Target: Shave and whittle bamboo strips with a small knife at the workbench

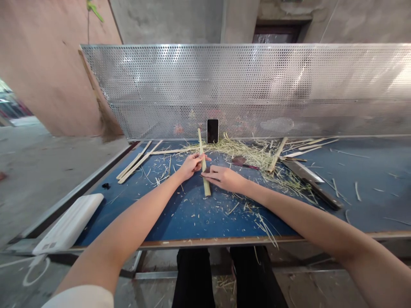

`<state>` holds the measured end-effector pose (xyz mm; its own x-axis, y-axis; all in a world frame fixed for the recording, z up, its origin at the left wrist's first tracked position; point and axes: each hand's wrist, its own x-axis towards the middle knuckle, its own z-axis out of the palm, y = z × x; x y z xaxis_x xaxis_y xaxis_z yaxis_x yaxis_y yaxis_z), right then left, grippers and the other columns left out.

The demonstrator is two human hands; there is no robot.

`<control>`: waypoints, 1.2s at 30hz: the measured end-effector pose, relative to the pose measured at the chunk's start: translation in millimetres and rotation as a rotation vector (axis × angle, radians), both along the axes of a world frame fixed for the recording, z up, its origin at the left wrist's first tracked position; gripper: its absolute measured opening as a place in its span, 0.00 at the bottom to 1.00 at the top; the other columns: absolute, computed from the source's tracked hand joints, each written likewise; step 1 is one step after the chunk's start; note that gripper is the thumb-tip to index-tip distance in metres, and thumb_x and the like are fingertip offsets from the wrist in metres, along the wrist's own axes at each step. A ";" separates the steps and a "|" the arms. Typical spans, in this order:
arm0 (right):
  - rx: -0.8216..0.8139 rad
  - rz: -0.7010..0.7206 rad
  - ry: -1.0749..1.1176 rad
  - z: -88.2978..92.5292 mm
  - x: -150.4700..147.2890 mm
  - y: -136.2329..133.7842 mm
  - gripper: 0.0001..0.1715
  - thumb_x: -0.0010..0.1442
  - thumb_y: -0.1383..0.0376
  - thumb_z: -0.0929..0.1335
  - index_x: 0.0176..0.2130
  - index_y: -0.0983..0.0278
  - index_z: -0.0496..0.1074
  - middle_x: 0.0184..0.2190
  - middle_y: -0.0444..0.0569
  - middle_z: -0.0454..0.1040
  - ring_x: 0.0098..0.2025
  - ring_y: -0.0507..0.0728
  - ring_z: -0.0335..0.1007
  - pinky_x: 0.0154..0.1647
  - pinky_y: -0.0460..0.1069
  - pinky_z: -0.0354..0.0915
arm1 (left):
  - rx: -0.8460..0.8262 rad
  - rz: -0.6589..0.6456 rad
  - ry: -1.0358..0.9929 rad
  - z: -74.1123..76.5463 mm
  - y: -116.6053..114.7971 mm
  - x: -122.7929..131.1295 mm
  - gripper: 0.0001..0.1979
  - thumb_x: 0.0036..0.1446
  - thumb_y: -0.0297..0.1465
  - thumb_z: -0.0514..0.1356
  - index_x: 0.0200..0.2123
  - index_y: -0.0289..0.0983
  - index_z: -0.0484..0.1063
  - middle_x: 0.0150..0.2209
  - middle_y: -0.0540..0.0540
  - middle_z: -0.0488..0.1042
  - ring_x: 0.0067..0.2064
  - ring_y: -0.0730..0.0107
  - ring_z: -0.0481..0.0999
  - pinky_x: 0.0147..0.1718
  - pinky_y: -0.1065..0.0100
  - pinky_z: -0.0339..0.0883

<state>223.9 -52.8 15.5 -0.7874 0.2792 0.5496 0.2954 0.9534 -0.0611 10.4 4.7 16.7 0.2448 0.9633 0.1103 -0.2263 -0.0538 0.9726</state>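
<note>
- The right hand [224, 177] lies knuckles-up against the bamboo stick [206, 186]. Its fingers are curled close together, and their tips are hidden under the hand. A sliver of something dark shows between the two hands, but I cannot tell whether the fingers grip it.
- The middle of the stick is covered by the left hand [192, 165], whose fingers are wrapped around it, thumb on top.
- A dark reddish object [243, 162] sits half buried in the shavings [244, 149], too muddled to make out.
- Both arms run out of the picture at the bottom edge, and the worktop [192, 214] is cut off on the right.
- The stick stands near the middle of the blue worktop. Its lower end rests on the surface near the person, and its long axis runs away from them, leaning slightly left. The top points toward the phone [212, 131], which is propped against the perforated metal screen [257, 85].
- Pale slats [138, 162] lie to the left, a long blade [310, 179] lies to the right, and a white board [69, 224] rests at the near left corner.
</note>
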 end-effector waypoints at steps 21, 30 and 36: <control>0.214 -0.055 -0.150 0.9 6.5 5.4 0.24 0.78 0.65 0.59 0.65 0.71 0.72 0.41 0.57 0.77 0.40 0.59 0.74 0.42 0.55 0.74 | 0.087 -0.141 -0.014 3.2 -8.8 -2.1 0.25 0.59 0.33 0.70 0.59 0.37 0.74 0.34 0.43 0.80 0.17 0.84 0.56 0.18 0.72 0.39; 0.159 0.083 -0.171 1.7 6.7 -3.5 0.23 0.78 0.64 0.61 0.66 0.66 0.72 0.43 0.55 0.78 0.42 0.57 0.74 0.43 0.53 0.72 | 0.073 -0.130 0.010 2.0 -7.8 -1.7 0.25 0.57 0.31 0.70 0.58 0.36 0.75 0.35 0.42 0.80 0.18 0.84 0.56 0.18 0.72 0.39; 0.094 -0.093 -0.140 -2.3 21.3 17.5 0.25 0.77 0.64 0.61 0.68 0.63 0.70 0.42 0.56 0.78 0.40 0.59 0.72 0.42 0.54 0.71 | 0.055 -0.098 0.030 -0.5 -6.2 -1.2 0.27 0.55 0.33 0.71 0.58 0.35 0.76 0.33 0.43 0.80 0.17 0.84 0.55 0.17 0.72 0.38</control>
<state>245.2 -35.3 13.2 -0.8315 0.3067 0.4631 0.3815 0.9214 0.0747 9.3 -1.5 16.2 0.3417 0.9272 0.1533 -0.2040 -0.0860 0.9752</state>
